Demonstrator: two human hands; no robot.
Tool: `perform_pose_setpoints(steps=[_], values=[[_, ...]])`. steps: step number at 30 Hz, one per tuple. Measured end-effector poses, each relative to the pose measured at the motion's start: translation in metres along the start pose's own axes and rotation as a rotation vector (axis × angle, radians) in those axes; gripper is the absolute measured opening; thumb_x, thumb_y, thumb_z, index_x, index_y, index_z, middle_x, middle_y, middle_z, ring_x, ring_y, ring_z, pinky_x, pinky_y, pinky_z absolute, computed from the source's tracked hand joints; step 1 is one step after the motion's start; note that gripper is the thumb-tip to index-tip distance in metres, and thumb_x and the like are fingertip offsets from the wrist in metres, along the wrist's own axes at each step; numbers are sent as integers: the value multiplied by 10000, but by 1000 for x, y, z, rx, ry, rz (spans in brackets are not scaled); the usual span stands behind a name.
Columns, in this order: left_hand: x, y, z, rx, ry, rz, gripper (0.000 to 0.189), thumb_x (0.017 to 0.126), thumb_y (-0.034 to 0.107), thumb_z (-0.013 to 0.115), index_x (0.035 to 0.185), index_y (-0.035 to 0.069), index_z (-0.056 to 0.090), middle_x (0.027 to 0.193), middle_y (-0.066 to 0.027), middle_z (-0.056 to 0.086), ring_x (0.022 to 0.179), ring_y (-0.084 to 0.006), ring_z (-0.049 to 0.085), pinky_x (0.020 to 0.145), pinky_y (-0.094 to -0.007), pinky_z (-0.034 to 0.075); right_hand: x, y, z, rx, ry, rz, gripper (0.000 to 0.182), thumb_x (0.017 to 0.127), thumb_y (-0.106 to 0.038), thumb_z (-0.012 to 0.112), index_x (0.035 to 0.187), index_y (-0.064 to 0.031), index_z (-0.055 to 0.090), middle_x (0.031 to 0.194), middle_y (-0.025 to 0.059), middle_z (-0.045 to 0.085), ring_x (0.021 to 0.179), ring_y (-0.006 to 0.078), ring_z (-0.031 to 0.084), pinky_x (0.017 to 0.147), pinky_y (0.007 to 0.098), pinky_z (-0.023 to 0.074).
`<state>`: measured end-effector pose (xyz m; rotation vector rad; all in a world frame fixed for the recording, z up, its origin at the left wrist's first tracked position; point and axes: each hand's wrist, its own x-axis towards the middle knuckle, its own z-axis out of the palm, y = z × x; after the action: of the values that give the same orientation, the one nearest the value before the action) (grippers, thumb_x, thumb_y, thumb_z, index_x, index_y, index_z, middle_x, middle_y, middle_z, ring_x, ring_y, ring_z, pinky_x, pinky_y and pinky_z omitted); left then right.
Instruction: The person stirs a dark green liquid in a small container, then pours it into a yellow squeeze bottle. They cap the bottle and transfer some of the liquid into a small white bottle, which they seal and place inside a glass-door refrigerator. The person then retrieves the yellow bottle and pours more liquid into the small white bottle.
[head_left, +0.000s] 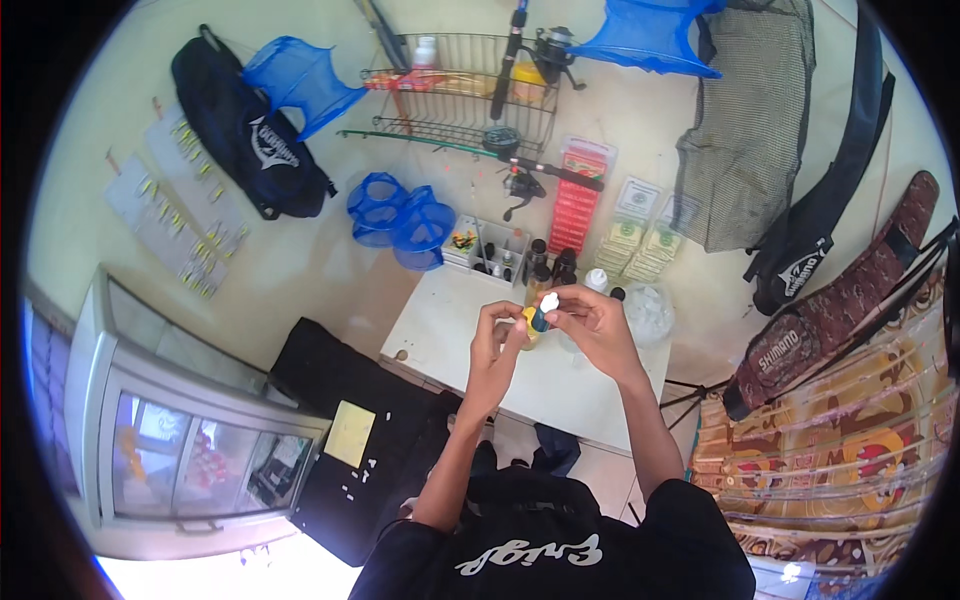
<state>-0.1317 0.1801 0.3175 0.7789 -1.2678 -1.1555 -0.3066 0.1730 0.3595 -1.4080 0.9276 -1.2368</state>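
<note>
Above the white table (450, 330), my right hand (596, 326) holds a small dark teal bottle (540, 320) with a white cap (550, 301), tilted between thumb and fingers. Close on its left, my left hand (496, 352) has thumb and fingertips curled near a yellow item (529, 313) beside the bottle. Whether the left fingers grip that item cannot be told. Dark-capped bottles (538, 276) and a white-capped bottle (596, 280) stand beyond the hands.
A white compartment organizer (491, 270) sits at the table's back left, and a clear plastic bag of white pieces (648, 311) at the back right. Fishing rods with reels (521, 181) and a wire rack (450, 97) are on the wall. A black surface with a yellow sheet (350, 433) lies left.
</note>
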Motion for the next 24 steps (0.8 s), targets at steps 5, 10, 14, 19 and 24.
perform_pose_setpoints(steps=[5,10,14,19,24], values=[[-24,34,-29,352,103,165,282,860,56,775,1116,6,667,1073,-48,671,835,-93,563,757,-272,428,0,-7,31,36,-136,-7,313,930,-62,716,1222,35,658,1102,97,706,1020,141,665,873,290,558],[-54,70,-61,426,269,172,249,837,77,804,1062,7,721,945,-19,684,779,-76,539,706,-255,411,5,-23,79,115,-304,-35,325,908,-23,722,1219,47,662,1118,117,711,1042,150,667,914,302,552],[-81,91,-98,451,422,204,241,833,97,806,1049,25,729,936,-28,697,738,-82,545,671,-262,415,10,-41,130,151,-442,-3,336,900,-3,719,1227,49,661,1121,110,711,1023,151,676,907,298,557],[-109,135,-148,562,582,331,233,828,92,808,1040,28,734,881,-26,680,713,-92,548,652,-266,412,19,-51,207,173,-581,-68,332,883,19,728,1209,49,668,1120,105,711,1046,164,675,952,312,538],[-153,196,-206,831,719,402,234,830,94,800,1046,38,729,929,-48,722,723,-118,593,654,-289,426,20,-73,299,225,-759,-188,330,883,24,726,1207,44,669,1118,95,710,1071,151,659,968,305,530]])
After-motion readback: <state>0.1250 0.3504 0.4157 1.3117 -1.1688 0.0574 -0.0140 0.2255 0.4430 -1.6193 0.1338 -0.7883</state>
